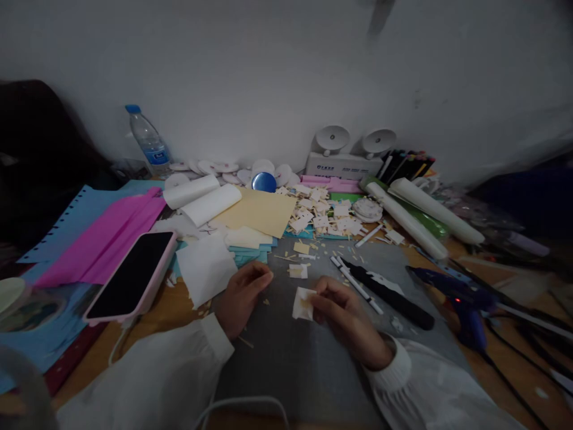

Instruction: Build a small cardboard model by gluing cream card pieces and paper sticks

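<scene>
My right hand pinches a small white paper square with a yellowish patch on it, held above the grey mat. My left hand is to its left, fingers curled and thumb and forefinger together; whether anything is between them I cannot make out. Just beyond my right hand a second white square with a pale yellow piece lies on the mat. A plain yellow square lies behind it. Next to my left hand is a larger white paper sheet.
A glue gun with a red light lies right, near a black-handled tool and white pens. Many small white paper pieces are heaped at the back. A phone and a water bottle are left.
</scene>
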Demonstrator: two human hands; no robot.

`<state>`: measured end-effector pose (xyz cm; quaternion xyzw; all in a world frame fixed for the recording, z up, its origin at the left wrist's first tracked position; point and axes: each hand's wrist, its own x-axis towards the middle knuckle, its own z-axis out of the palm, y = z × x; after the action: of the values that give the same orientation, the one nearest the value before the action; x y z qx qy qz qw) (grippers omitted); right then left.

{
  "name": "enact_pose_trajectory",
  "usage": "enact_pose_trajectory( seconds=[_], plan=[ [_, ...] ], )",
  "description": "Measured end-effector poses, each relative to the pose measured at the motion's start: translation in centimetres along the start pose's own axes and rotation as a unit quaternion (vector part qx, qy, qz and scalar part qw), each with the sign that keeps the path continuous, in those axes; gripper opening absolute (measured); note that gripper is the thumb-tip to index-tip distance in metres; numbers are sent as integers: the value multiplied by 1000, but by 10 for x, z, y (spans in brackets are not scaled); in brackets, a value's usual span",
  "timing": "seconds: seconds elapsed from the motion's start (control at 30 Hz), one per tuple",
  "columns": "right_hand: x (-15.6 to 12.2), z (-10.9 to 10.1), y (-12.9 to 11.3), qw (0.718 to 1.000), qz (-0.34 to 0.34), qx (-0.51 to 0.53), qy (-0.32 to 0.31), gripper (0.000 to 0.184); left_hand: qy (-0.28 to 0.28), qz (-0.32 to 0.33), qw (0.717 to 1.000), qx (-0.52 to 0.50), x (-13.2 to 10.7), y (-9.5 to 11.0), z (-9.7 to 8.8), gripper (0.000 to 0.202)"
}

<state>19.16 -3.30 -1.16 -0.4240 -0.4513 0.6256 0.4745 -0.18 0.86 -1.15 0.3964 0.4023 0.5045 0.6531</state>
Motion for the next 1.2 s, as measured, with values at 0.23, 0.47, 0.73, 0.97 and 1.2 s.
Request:
enact_pose_trajectory(
  seconds=[0.23, 0.47, 0.73, 0.97, 1.2],
  plan=[
    [0, -1, -1, 1000, 4, 16, 2, 27, -27, -10, 999, -13, -2, 1, 0, 30],
    [1, -2, 0, 999, -1, 31, -10, 24, -39, 19, 999, 1, 0, 1, -3, 7],
    [0, -1, -1, 998, 2, 66, -9, 23, -43, 12, 999, -12, 1, 4, -2, 11],
    [0, -2, -2, 996, 2, 92, -8, 23, -57, 5, 998, -17, -3, 6, -1, 29],
    [0, -1, -3, 990, 2, 141, -13, 22, 37, 64, 992, 101, 3, -5, -9, 20]
  ],
)
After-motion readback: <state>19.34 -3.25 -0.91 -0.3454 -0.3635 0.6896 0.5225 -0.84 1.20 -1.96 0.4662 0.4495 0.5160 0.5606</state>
